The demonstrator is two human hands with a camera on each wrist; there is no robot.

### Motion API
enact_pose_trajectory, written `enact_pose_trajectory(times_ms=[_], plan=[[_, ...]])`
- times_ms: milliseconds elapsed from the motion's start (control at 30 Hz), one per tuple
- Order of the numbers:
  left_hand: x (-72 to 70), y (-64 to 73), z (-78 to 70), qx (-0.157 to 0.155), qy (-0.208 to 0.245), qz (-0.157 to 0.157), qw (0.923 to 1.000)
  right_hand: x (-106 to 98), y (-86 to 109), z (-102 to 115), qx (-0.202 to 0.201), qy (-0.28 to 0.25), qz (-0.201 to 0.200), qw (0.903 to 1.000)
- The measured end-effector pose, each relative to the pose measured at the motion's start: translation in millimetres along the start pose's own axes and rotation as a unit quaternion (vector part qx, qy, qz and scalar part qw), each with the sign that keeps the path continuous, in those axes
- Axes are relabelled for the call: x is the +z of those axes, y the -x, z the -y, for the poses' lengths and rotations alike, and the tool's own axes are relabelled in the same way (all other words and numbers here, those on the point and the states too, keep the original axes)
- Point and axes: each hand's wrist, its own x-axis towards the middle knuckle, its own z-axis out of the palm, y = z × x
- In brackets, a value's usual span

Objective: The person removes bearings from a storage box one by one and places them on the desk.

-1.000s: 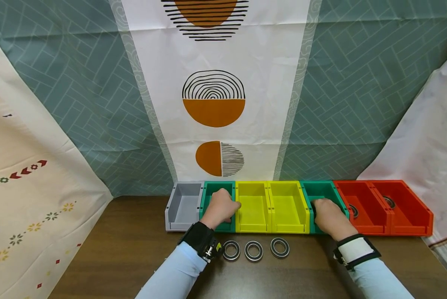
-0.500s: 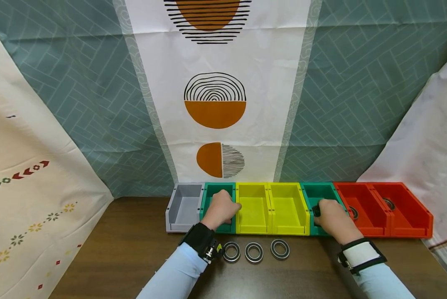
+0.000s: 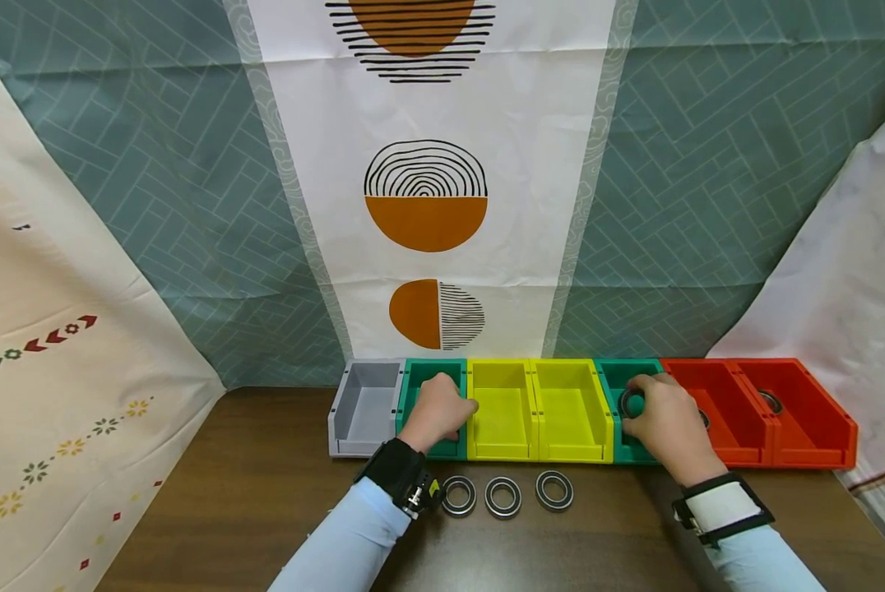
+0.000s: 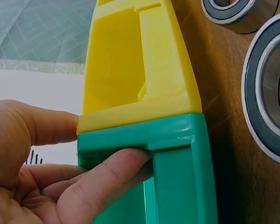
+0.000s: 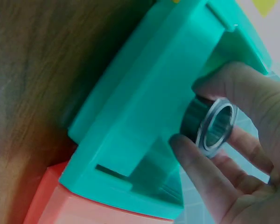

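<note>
My right hand (image 3: 668,423) pinches a ball bearing (image 3: 629,403) between thumb and fingers, just over the right green bin (image 3: 635,455). In the right wrist view this bearing (image 5: 192,119) is tilted, its ring side toward the fingers, near the bin's front wall. My left hand (image 3: 437,411) is at the left green bin (image 3: 435,363). The left wrist view shows the thumb at the edge of the neighbouring yellow bin (image 4: 116,60) and the other fingers inside the green bin (image 4: 177,182), gripping the adjoining walls.
Three bearings lie in a row on the wooden table before the bins, the middle bearing (image 3: 502,498) among them. Red bins (image 3: 813,456) at the right hold a bearing (image 3: 770,401) and another partly hidden by my hand. A grey bin (image 3: 354,449) ends the row at left.
My right hand has risen from within the right green bin and shifted slightly right, bringing the pinched bearing into clearer view. The left hand stays in place.
</note>
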Motion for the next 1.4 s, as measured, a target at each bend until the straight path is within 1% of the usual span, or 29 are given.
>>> enact_pose_trajectory(times_ms=[133,367,700,900,1033,1400], plan=[[0.0,-0.9,0.2,0.000,-0.001,-0.001,1.0000,-3,2.2,5,0.000,-0.015,-0.030,0.9995],[0.8,-3.0,1.5,-0.003,-0.006,-0.007,1.0000,-10,8.3,13,-0.025,-0.026,-0.078,0.9963],[1.1,-1.0,3.4,-0.002,-0.002,-0.001,1.0000,-16,20.6,33,-0.055,-0.045,-0.124,0.9898],[1.7,-1.4,3.4,-0.002,-0.006,-0.003,1.0000,-16,30.3,43,-0.077,-0.051,-0.134,0.9867],[1.4,-0.4,2.7,-0.001,-0.003,-0.003,1.0000,-14,38.2,47,-0.088,-0.053,-0.133,0.9857],[0.6,-0.1,0.3,0.001,-0.005,-0.002,1.0000,-10,60.0,52,-0.088,-0.064,-0.084,0.9905]])
